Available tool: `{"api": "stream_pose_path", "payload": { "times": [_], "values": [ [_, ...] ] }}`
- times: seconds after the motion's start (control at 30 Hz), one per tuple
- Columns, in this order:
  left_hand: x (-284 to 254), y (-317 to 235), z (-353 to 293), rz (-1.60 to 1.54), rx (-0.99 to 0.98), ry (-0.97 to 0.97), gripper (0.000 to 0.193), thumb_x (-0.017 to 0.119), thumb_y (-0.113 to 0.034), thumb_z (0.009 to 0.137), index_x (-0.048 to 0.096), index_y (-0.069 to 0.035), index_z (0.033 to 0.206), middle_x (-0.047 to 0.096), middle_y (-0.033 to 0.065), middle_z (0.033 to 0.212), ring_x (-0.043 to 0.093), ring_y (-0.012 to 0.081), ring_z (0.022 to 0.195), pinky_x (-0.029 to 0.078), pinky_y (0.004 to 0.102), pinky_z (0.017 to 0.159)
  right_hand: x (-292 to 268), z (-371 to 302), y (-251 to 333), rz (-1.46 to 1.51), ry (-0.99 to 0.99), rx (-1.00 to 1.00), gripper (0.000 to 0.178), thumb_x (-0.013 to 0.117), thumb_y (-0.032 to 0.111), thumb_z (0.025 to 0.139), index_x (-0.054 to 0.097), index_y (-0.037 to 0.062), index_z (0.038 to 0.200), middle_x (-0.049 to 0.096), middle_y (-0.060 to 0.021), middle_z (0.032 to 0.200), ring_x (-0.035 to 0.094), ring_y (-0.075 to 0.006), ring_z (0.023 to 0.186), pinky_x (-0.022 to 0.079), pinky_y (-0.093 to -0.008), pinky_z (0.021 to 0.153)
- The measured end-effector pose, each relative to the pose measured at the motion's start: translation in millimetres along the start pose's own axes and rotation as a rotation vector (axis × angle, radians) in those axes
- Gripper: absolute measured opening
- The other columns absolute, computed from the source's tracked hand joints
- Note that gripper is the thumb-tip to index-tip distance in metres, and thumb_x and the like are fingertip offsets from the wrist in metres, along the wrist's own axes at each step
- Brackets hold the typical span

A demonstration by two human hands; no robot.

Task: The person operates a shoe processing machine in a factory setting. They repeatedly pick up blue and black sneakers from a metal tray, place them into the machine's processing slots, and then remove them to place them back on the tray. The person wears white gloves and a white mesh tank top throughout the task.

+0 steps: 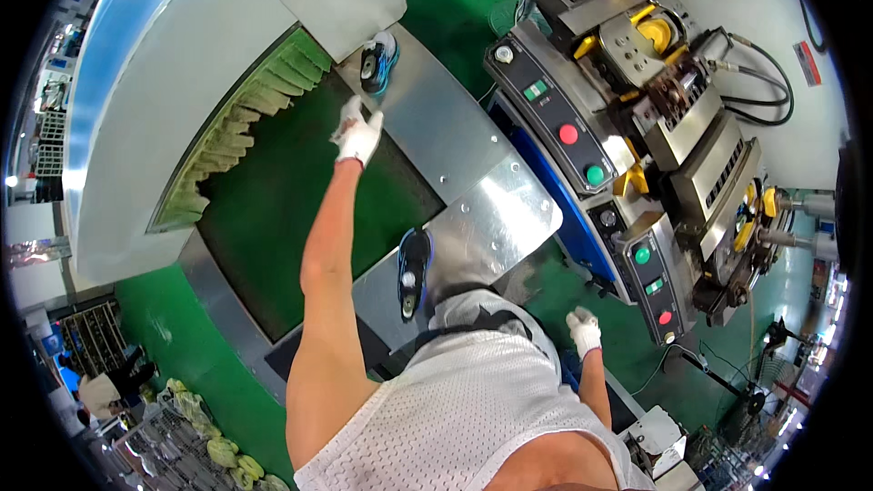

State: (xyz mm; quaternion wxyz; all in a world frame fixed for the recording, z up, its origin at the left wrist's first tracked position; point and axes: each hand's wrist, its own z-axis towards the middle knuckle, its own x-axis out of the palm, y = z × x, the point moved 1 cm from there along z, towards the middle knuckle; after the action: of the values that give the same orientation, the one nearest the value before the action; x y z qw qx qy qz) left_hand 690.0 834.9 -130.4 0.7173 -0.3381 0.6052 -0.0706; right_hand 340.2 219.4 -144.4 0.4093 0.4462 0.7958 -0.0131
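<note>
My left hand [357, 134], in a white glove, reaches out over the dark green conveyor belt [300, 200]. Its thumb and forefinger are spread, with nothing seen between them. Just beyond the fingertips, a black shoe with a bright blue sole edge [375, 65] rests on the metal ledge [436, 118] beside the belt. A second such shoe [413, 275] lies on the ledge closer to my body. Out to my right side hangs my right hand [584, 331], also gloved in white, its fingers curled and no object visible in it.
A white machine housing [182, 100] with a green strip curtain [245, 118] covers the belt's far left end. On the right stands a press machine [673, 109] with control panels [555, 105], buttons and hoses. Racks [173, 445] stand at lower left, near another person [105, 391].
</note>
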Motion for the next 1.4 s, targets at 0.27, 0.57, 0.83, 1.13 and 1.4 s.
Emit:
{"api": "stream_pose_path", "payload": {
  "times": [0.27, 0.57, 0.83, 1.13, 1.4],
  "values": [
    [22.2, 10.9, 164.2, 0.126, -0.168, 0.171, 0.091, 0.070, -0.059, 0.080, 0.040, -0.005, 0.148, 0.052, 0.0260, 0.143, 0.050, 0.0424, 0.132, 0.039, 0.0528, 0.109, -15.0, -79.0, 43.6, 0.054, 0.079, 0.317, 0.059, 0.071, 0.027, 0.087, 0.055, -0.0022, 0.135, 0.068, -0.0170, 0.120, 0.071, -0.0238, 0.086, 0.057, -0.0357, 0.079],
    [87.6, -14.3, 78.7, 0.207, -0.269, 0.421, 0.090, 0.065, -0.057, 0.083, 0.038, 0.002, 0.145, 0.056, 0.0297, 0.135, 0.054, 0.0456, 0.125, 0.042, 0.0549, 0.105, -11.2, -69.1, 81.9, -0.296, 0.057, 0.013, 0.059, 0.064, 0.042, 0.089, 0.059, 0.0028, 0.132, 0.063, -0.0201, 0.130, 0.059, -0.0329, 0.123, 0.043, -0.0405, 0.107],
    [113.3, -118.7, -180.0, 0.094, -0.176, 0.474, 0.089, 0.079, -0.039, 0.079, 0.036, 0.004, 0.144, 0.058, 0.0206, 0.132, 0.061, 0.0365, 0.116, 0.047, 0.0462, 0.099, -93.2, -33.0, 174.9, 0.184, -0.318, -0.308, 0.049, 0.066, 0.030, 0.091, 0.059, 0.0036, 0.132, 0.066, -0.0195, 0.127, 0.065, -0.0308, 0.116, 0.048, -0.0382, 0.101],
    [181.9, -159.5, -258.0, -0.072, -0.137, 0.324, 0.084, 0.077, -0.039, 0.083, 0.037, 0.005, 0.143, 0.057, 0.0216, 0.132, 0.059, 0.0361, 0.119, 0.045, 0.0476, 0.102, -295.2, 45.9, 110.9, 0.645, -0.850, -0.550, 0.059, 0.070, 0.014, 0.088, 0.048, -0.0011, 0.141, 0.060, -0.0161, 0.135, 0.059, -0.0243, 0.125, 0.046, -0.0351, 0.106],
    [143.2, -207.3, -263.0, -0.044, -0.397, 0.396, 0.091, 0.075, -0.046, 0.084, 0.031, 0.003, 0.147, 0.051, 0.0266, 0.141, 0.055, 0.0402, 0.126, 0.043, 0.0455, 0.106, -444.5, 230.4, 70.1, 0.416, -0.839, -0.075, 0.069, 0.081, 0.038, 0.071, 0.065, -0.0094, 0.119, 0.070, -0.0244, 0.111, 0.068, -0.0289, 0.106, 0.051, -0.0369, 0.091]
  ]
}}
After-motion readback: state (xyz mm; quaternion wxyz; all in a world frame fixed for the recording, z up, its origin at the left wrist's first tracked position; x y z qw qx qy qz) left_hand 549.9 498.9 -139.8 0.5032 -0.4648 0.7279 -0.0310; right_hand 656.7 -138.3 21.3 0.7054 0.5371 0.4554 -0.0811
